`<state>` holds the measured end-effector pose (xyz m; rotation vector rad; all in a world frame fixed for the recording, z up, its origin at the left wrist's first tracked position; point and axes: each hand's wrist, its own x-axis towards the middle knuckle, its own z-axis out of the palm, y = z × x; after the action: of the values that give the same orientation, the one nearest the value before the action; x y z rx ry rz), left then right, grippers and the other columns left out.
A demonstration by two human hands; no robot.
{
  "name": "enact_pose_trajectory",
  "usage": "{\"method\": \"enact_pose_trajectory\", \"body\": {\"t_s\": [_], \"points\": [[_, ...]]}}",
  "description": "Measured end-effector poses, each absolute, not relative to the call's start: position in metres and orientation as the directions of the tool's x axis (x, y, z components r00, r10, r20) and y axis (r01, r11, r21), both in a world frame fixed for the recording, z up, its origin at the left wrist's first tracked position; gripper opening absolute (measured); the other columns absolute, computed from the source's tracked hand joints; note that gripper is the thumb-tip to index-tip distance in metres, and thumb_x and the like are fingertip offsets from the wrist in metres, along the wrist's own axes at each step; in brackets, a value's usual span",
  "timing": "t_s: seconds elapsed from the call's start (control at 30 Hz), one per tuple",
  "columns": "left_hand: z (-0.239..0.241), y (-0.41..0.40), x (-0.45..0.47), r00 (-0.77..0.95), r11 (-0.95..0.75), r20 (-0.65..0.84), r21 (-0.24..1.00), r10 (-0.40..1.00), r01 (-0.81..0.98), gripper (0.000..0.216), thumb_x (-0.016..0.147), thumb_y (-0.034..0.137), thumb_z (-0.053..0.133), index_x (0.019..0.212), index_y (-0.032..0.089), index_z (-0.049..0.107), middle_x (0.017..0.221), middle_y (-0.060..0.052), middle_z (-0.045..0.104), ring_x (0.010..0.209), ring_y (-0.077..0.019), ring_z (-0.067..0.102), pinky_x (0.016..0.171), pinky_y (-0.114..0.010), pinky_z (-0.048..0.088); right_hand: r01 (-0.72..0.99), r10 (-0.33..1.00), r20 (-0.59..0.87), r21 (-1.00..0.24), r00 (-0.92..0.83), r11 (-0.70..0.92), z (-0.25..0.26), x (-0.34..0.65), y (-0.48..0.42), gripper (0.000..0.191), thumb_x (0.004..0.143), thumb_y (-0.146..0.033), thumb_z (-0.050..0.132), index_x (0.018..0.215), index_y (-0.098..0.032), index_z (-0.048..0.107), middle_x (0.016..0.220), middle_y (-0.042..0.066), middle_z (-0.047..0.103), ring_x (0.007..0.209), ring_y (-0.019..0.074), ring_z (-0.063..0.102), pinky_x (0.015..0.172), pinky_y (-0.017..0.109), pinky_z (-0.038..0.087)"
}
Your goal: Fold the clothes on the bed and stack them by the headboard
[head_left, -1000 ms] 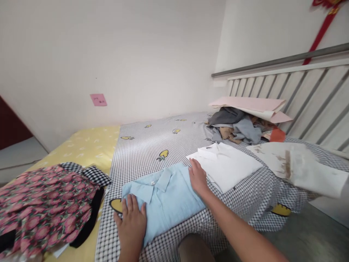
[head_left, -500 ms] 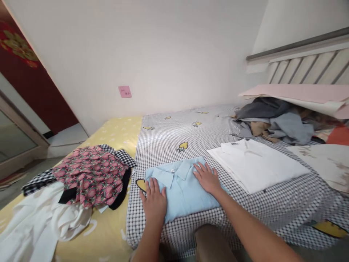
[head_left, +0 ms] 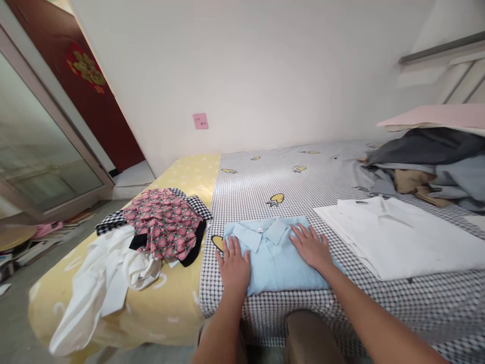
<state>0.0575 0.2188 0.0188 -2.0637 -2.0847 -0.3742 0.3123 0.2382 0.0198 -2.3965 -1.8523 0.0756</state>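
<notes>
Resting flat, fingers extended and clutching nothing, the left hand (head_left: 234, 268) and right hand (head_left: 311, 247) lie on opposite sides of the folded light-blue shirt (head_left: 275, 265) spread beneath and between them, with a white shirt (head_left: 405, 235) right of the right hand and a pink-flowered garment (head_left: 166, 222) left of the left.

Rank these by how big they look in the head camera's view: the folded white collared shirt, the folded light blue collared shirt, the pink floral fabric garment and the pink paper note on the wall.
1. White shirt
2. Light blue shirt
3. Pink floral garment
4. Pink paper note, by far the smallest
</notes>
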Motion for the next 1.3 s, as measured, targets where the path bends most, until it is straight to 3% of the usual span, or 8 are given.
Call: {"method": "enact_pose_trajectory", "body": {"t_s": [0.8, 1.13, 1.3], "points": [[0.024, 0.216, 0.056, -0.014, -0.008, 0.247, 0.088, 0.969, 0.996, 0.058, 0.102, 0.042, 0.032, 0.155, 0.017, 0.040, 0.165, -0.010, 0.036, 0.152, -0.0334, 0.033, 0.124, -0.061, 0.027, 0.959, 0.965, 0.035, -0.125, 0.259, -0.253, 0.016, 0.314, 0.239, 0.060, 0.104, -0.055, 0.018, 0.159, -0.038, 0.035, 0.168, -0.004, 0.032, 0.154, 0.0301, 0.023, 0.121, 0.060, 0.020], [0.021, 0.215, 0.050, -0.025, -0.009, 0.215, 0.153, 0.976, 0.988, 0.055, 0.104, 0.036, 0.025, 0.155, 0.021, 0.042, 0.166, -0.005, 0.035, 0.154, -0.0304, 0.029, 0.126, -0.058, 0.023, 0.963, 0.966, 0.057, -0.118, 0.251, -0.243, 0.014, 0.315, 0.239, 0.060, 0.103, -0.055, 0.018, 0.158, -0.038, 0.036, 0.167, -0.003, 0.033, 0.154, 0.0302, 0.024, 0.121, 0.060, 0.020], [0.042, 0.220, 0.048, -0.071, 0.053, 0.071, 0.227, 0.995, 0.972, 0.055, 0.102, 0.032, 0.030, 0.155, 0.022, 0.042, 0.166, -0.007, 0.033, 0.154, -0.0304, 0.030, 0.124, -0.061, 0.025, 0.964, 0.967, 0.058, -0.115, 0.247, -0.239, 0.017, 0.313, 0.239, 0.060, 0.104, -0.054, 0.018, 0.159, -0.038, 0.035, 0.167, -0.001, 0.034, 0.154, 0.0306, 0.024, 0.120, 0.061, 0.020]]}}
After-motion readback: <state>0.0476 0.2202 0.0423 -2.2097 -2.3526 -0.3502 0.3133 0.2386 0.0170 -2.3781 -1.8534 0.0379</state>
